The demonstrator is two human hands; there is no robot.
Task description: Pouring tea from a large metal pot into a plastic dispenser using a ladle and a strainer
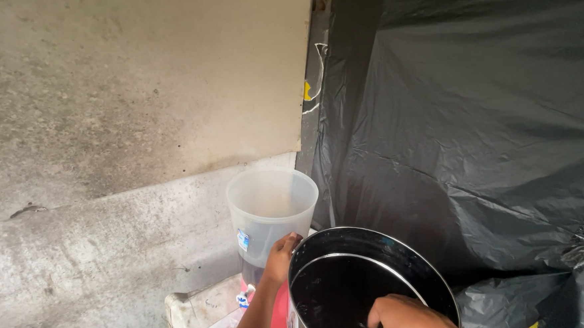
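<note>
A large steel pot [403,258] with dark liquid inside fills the bottom middle of the head view. My left hand [281,256] grips its rim on the left side. My right hand [406,316] is curled over the near rim, fingers reaching inside the pot. Just behind the pot stands a translucent plastic bucket [271,205] with a small label and a little dark liquid at its bottom. The pot's rim is close beside the bucket.
A stained concrete wall [122,93] and ledge [97,254] fill the left. Black plastic sheeting [476,128] hangs on the right. A white box-like object [203,308] and something red [280,318] sit below the bucket.
</note>
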